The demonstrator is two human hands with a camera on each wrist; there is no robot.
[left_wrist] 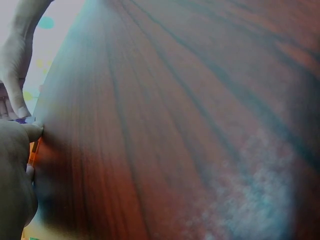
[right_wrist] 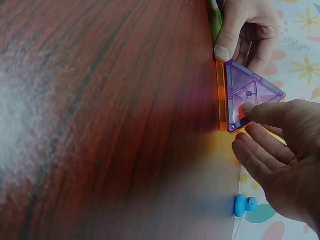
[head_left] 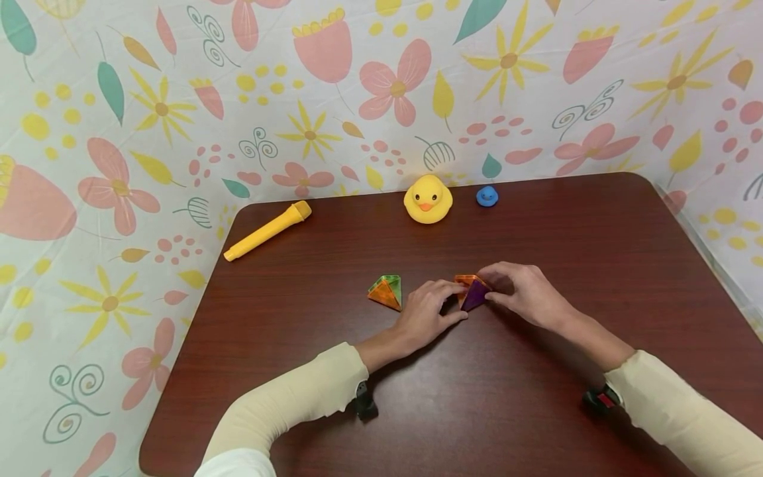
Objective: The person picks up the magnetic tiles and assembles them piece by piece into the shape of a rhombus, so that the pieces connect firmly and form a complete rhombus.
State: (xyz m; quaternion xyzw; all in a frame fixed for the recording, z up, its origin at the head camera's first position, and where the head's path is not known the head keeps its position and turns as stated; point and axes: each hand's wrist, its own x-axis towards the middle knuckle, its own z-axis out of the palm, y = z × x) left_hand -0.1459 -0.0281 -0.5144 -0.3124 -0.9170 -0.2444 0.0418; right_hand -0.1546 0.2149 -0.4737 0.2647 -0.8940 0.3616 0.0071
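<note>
On the table, in front of me, a small pyramid of magnetic tiles, orange and purple (head_left: 475, 294), stands between my hands. Its purple triangular tile (right_wrist: 248, 91) rises from an orange tile (right_wrist: 221, 95) at the base in the right wrist view. My left hand (head_left: 424, 310) holds the pyramid from the left, fingers at the orange side and thumb at the near corner. From the right, my right hand (head_left: 530, 295) pinches it, thumb on the purple face and fingers behind. A second pyramid of green and orange tiles (head_left: 386, 292) stands just left of my left hand.
A yellow toy microphone (head_left: 268, 230) lies at the back left of the brown table (head_left: 286, 371). Toward the back edge sit a large yellow rubber duck (head_left: 428, 200) and a small blue duck (head_left: 487, 196). A flower-patterned cloth (head_left: 369, 86) hangs behind.
</note>
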